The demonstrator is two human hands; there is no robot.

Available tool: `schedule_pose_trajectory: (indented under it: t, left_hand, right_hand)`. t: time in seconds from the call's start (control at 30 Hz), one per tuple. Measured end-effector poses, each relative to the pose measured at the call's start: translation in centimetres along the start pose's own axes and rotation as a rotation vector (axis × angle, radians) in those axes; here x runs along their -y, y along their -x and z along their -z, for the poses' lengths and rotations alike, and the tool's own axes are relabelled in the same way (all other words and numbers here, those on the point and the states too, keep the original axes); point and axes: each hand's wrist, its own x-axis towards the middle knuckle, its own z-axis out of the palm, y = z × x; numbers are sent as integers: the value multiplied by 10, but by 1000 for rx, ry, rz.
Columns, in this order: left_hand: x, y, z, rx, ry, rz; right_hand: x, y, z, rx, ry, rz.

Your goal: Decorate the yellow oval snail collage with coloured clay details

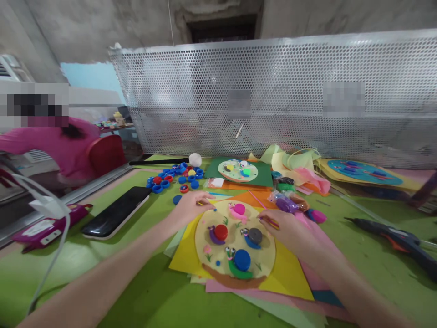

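Observation:
A round cream paper disc lies on a yellow sheet. On it sit several snails of modelling clay with bottle-cap shells, among them a pink snail, a purple one with a red cap, a blue one with a grey cap and a green one with a blue cap. At the disc's upper left edge, my left hand is pinched; a small yellowish bit shows at its fingertips. My right hand, by the upper right edge, closes around a thin striped pencil-like stick.
Bottle caps cluster behind my left hand. Behind the disc lies a finished-looking green card. Bagged clay is at right, near a glue gun. A phone and power strip lie left. A person sits beyond.

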Motion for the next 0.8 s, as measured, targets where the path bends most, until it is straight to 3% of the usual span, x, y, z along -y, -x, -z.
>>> schedule_pose_trajectory:
  t: [0.13, 0.37, 0.63, 0.8]
  left_hand:
    - [4, -2, 4, 36, -42, 65]
    - [-2, 5, 7, 155, -4, 139]
    - [-13, 9, 2, 45, -123, 45]
    - [-6, 8, 0, 92, -166, 160]
  right_hand:
    - [0, 1, 0, 48, 32, 27]
    - [25, 15, 26, 83, 119, 28]
    - [29, 12, 30, 70, 281, 59]
    - [24, 10, 24, 61, 311, 110]
